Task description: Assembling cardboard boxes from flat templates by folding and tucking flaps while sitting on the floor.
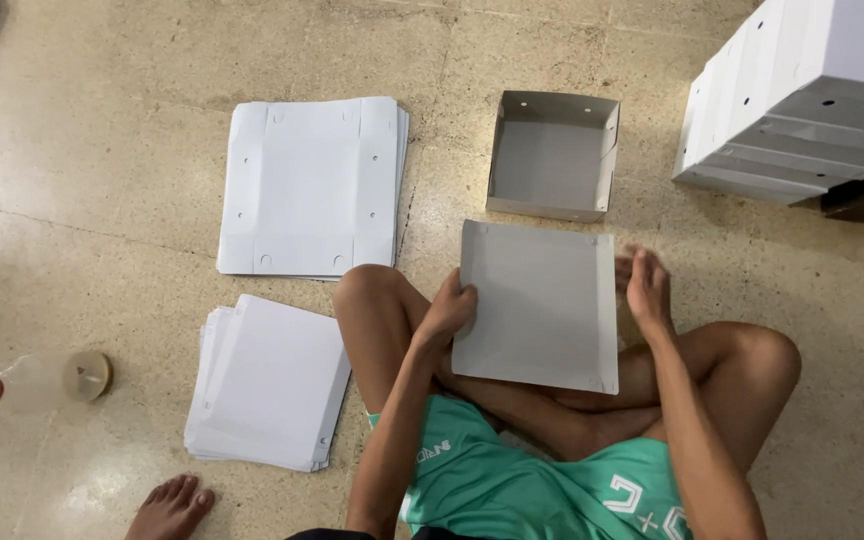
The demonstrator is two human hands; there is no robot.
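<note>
A flat grey cardboard sheet [540, 305], roughly square with small notches at its corners, lay tilted over the crossed legs of the seated person, its far edge just short of an assembled open grey box [553, 155] on the floor. The left hand [447, 312] pinched the sheet's left edge, thumb on top and fingers curled beneath, forearm running up from the lap. The right hand [646, 285] stood at the right edge, fingers pointing up and blurred; whether it gripped could not be told. Left of the knee lay two stacks of smooth white die-cut blanks, the farther stack [312, 187] showing creases and punched holes, the nearer stack [267, 382] plain. A pile of finished white boxes [797, 95] rose at right. A clear bottle [37, 380] lay on the speckled stone floor [102, 200], with open room around it.
</note>
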